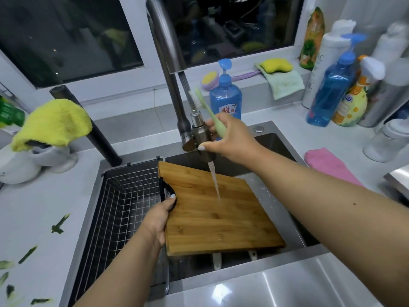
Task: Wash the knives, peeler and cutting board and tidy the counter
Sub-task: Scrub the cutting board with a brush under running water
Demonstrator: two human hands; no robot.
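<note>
The cutting board [219, 209] is tilted over the sink [276, 142], likely so the stream from the faucet [200, 138] runs off its face. The left hand [158, 220] grips its left edge by the dark handle loop. Above the board, the right hand [230, 138] holds a pale green brush [208, 109] while touching the faucet head, probably steering the flow. Two white handles [218, 261] show below the board; whether they are knives is hidden. Left of the board, green peelings [58, 224] litter the counter [39, 209].
</note>
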